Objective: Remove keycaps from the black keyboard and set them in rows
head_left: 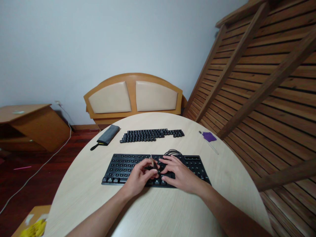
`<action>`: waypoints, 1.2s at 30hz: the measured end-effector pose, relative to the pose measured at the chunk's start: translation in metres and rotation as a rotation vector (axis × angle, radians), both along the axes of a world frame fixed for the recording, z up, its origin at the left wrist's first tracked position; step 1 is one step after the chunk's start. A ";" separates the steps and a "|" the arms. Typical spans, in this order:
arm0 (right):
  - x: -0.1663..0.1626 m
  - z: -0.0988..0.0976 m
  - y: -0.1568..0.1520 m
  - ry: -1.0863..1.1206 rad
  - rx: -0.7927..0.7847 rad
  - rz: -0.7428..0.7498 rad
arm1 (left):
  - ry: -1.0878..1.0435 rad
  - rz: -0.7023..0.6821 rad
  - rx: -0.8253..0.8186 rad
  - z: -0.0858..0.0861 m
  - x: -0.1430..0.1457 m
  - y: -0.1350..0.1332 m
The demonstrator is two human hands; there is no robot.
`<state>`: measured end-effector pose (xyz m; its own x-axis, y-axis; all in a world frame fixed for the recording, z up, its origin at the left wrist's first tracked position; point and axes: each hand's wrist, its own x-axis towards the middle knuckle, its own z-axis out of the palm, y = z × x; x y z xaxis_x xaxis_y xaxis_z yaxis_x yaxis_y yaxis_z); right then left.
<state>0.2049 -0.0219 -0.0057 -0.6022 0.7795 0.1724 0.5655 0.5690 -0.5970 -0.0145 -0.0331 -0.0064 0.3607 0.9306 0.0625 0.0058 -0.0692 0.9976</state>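
A black keyboard base [118,168] with its keycaps removed lies on the round table [81,184] in front of me. My left hand [139,177] is curled over its middle, pinching a thin metal tool whose tip sticks up at the fingertips. My right hand [179,174] rests flat on the keyboard beside it, fingers spread and touching the key area. The two hands touch at the fingertips. Farther back lie the removed black keycaps [151,135], laid out in keyboard order. What is under the fingers is hidden.
A grey pouch with a black strap [108,135] lies at the table's back left. A purple-tipped brush or cloth on a stick [209,137] lies at the right. The keyboard's cable [172,152] coils behind it. A slatted wooden bed frame [259,85] leans at the right, a headboard [133,97] behind.
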 end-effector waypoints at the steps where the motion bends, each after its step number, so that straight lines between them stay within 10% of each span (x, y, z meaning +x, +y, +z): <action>1: 0.000 0.001 0.000 0.001 -0.004 0.007 | 0.000 0.003 -0.004 0.001 0.000 0.000; 36: 0.003 0.001 0.006 0.229 -0.082 -0.071 | -0.089 0.148 -0.054 -0.009 0.002 0.007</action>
